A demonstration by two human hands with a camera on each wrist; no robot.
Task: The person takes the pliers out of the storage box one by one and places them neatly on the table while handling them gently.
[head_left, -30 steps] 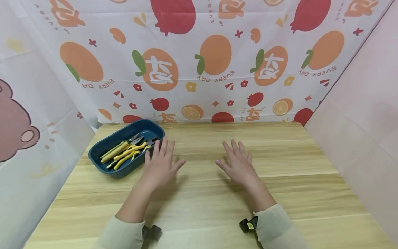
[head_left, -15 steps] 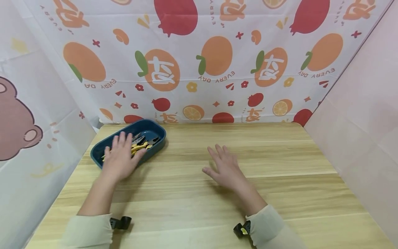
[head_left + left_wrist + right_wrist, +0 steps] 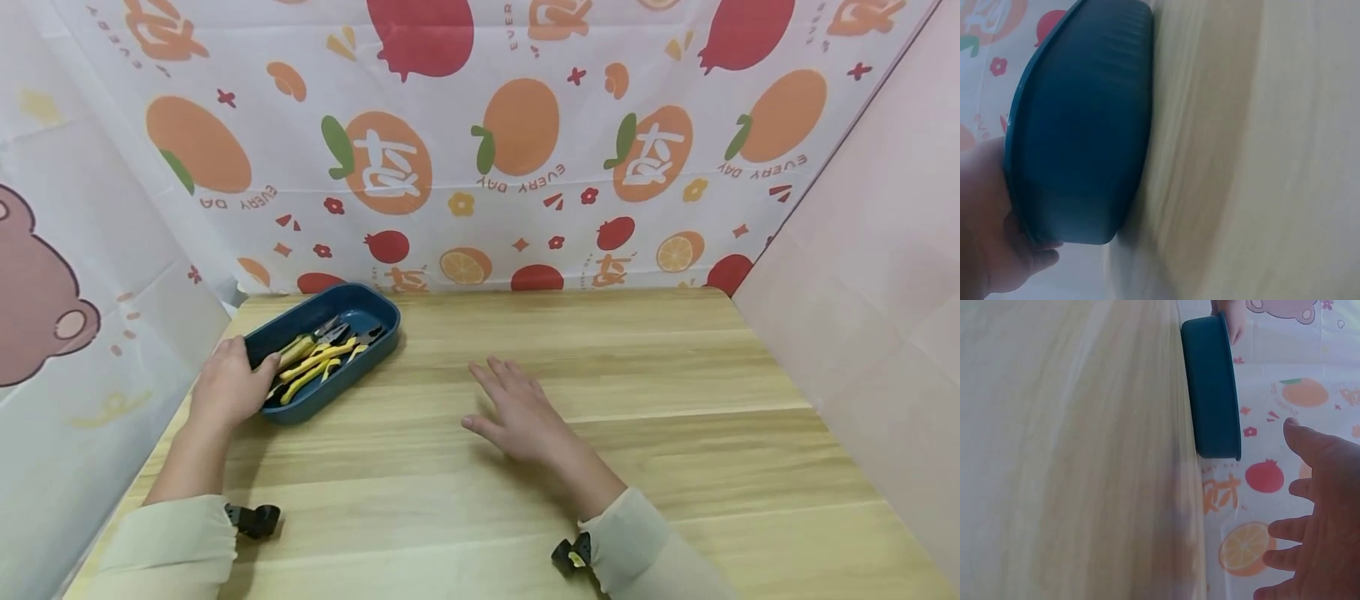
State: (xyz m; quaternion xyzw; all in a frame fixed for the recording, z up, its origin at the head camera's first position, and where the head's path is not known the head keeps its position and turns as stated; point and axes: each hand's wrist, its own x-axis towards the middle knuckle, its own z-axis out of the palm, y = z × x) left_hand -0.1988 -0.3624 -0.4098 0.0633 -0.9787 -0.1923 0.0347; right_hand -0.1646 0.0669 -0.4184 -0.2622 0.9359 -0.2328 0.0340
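A dark blue oval plastic basin (image 3: 315,403) stands at the table's back left. Several pliers (image 3: 318,358) with yellow and black handles lie inside it, jaws toward the far right end. My left hand (image 3: 228,385) grips the basin's near-left end, thumb over the rim and fingers along the outer side. In the left wrist view, fingertips show past the basin's end, and the tools are hidden behind its wall. My right hand (image 3: 521,417) hovers over the middle of the table, fingers spread and holding nothing; its shadow falls below.
The light wood-grain table (image 3: 675,433) reaches back to a fruit-print cloth (image 3: 585,167). Plain pale cloth hangs on the right, and a cloth with a bear print (image 3: 33,292) on the left. Each wrist carries a small black camera.
My left hand has moved left, over the basin and down onto its near-left end, which it now holds. My right hand has drifted left and slightly nearer. The basin stays about in place.
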